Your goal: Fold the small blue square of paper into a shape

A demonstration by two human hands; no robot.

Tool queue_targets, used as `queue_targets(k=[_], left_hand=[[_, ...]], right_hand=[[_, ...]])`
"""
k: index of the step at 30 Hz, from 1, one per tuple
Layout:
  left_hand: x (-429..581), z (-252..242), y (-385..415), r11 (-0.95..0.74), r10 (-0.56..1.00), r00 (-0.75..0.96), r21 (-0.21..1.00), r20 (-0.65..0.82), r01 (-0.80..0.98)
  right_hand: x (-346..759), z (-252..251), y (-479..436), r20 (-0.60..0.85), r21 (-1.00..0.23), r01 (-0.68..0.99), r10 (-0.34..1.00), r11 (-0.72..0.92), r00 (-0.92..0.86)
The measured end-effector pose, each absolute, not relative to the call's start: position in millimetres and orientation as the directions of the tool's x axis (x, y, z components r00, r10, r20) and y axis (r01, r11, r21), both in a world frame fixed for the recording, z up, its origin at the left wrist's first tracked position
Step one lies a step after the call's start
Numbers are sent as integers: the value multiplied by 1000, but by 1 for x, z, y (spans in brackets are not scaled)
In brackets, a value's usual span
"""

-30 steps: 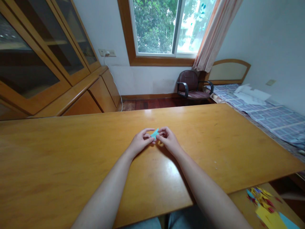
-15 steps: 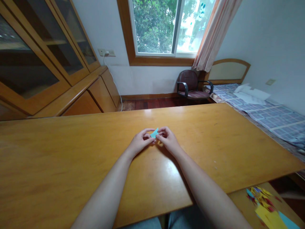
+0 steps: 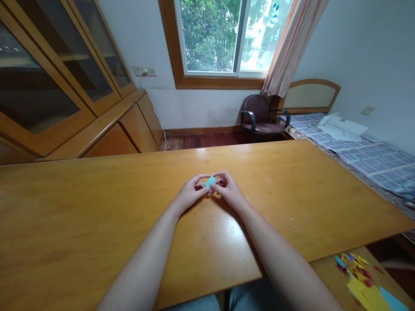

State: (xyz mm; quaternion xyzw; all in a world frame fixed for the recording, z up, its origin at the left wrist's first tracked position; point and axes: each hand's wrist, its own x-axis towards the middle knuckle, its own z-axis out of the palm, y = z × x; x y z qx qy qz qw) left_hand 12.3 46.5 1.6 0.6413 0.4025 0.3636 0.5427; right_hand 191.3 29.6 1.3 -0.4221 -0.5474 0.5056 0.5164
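Note:
A small light-blue folded paper piece (image 3: pixel 210 181) is pinched between both hands above the middle of a long wooden table (image 3: pixel 97 207). My left hand (image 3: pixel 191 192) grips its left side with thumb and forefinger. My right hand (image 3: pixel 228 190) has its fingers curled over the paper's right side, covering most of it. Only a small blue patch shows between the fingertips. Both forearms reach forward from the table's near edge.
Coloured paper sheets and scraps (image 3: pixel 359 276) lie on a lower surface at the bottom right. A wooden cabinet with glass doors (image 3: pixel 58 86) lines the left wall. Beyond the table stand a dark armchair (image 3: pixel 261 114), a bed (image 3: pixel 366 151) and a window (image 3: pixel 227 36).
The pointed blue tip that stuck up between the fingers has been folded down or covered; less paper shows now. My right fingers have closed further over it. The hands stay in place.

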Motion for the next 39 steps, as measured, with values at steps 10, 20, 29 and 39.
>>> queue_targets(k=[10, 20, 29, 39], left_hand=[[12, 1, 47, -83, 900, 435, 993, 41, 78], [12, 2, 47, -100, 900, 433, 991, 49, 94], [13, 4, 45, -74, 906, 424, 992, 25, 98], [12, 3, 45, -35, 896, 443, 999, 15, 38]], right_hand=[[191, -5, 32, 166, -982, -114, 980, 153, -114], [191, -5, 32, 170, -982, -98, 981, 161, -96], [190, -5, 32, 172, -983, -81, 981, 165, -92], [191, -5, 32, 167, -982, -105, 983, 158, -80]])
